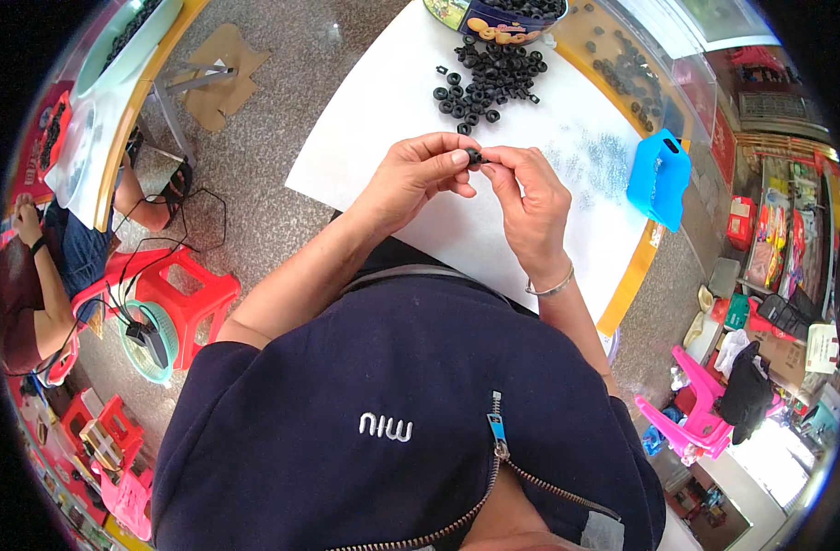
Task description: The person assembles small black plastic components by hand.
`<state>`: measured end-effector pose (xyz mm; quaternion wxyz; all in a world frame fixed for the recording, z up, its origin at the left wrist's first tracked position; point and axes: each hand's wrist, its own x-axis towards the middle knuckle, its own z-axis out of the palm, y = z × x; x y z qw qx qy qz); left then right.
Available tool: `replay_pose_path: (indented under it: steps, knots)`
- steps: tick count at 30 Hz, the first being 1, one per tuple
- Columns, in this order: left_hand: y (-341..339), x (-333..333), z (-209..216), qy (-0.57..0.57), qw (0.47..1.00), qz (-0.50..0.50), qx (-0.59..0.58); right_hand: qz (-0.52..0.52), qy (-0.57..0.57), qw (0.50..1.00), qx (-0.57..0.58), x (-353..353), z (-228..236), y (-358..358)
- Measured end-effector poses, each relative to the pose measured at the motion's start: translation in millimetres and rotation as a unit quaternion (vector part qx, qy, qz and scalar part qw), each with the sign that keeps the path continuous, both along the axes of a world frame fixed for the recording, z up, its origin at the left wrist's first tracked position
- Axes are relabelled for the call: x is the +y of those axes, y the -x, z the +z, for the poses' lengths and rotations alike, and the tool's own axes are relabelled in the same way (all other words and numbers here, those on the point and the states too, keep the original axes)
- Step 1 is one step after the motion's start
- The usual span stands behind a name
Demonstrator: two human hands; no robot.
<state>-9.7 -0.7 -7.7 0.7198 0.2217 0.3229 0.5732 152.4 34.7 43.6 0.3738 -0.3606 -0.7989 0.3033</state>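
Between the fingertips of both hands is a small black ring-shaped part (475,157), held over the near edge of the white tabletop (365,138). My left hand (420,176) pinches it between thumb and forefinger, the other fingers curled below. From the right, my right hand (530,197) has thumb and forefinger closed at the part's other side; its fingertips partly cover what they grip. Just beyond my hands lies a loose pile of similar black ring parts (493,81). Behind the pile stands a printed tin (493,20) filled with more of them.
A blue plastic scoop-like tray (659,179) sits at the table's right edge, beside a patch of blue specks (596,165). More black bits lie under a clear sheet (626,73) at the far right. Left are a red stool (195,294) and another person's arm (48,285).
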Motion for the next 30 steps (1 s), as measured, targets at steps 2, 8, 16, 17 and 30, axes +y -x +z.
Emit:
replay_pose_path:
  steps: [2, 8, 16, 17, 30]
  knots:
    - [-0.4, -0.6, 1.9, 0.0, 1.0, -0.002, 0.01, 0.007, -0.012, 1.0, -0.004, 1.1, -2.0, -0.2]
    - [0.7, 0.1, 1.7, 0.012, 0.999, -0.003, 0.044, 0.022, -0.065, 0.997, -0.019, 3.7, -9.7, 0.0]
    - [3.9, 2.7, -0.7, 0.026, 0.994, -0.034, 0.099, 0.072, -0.164, 0.981, -0.069, 10.7, -21.4, -6.0]
    - [1.4, 1.5, 0.1, 0.024, 0.993, -0.025, 0.117, 0.074, -0.168, 0.98, -0.072, 10.5, -21.1, -6.3]
    - [-14.5, -3.8, -7.4, 0.014, 0.991, -0.013, 0.136, 0.069, -0.159, 0.983, -0.063, 7.4, -44.4, -9.8]
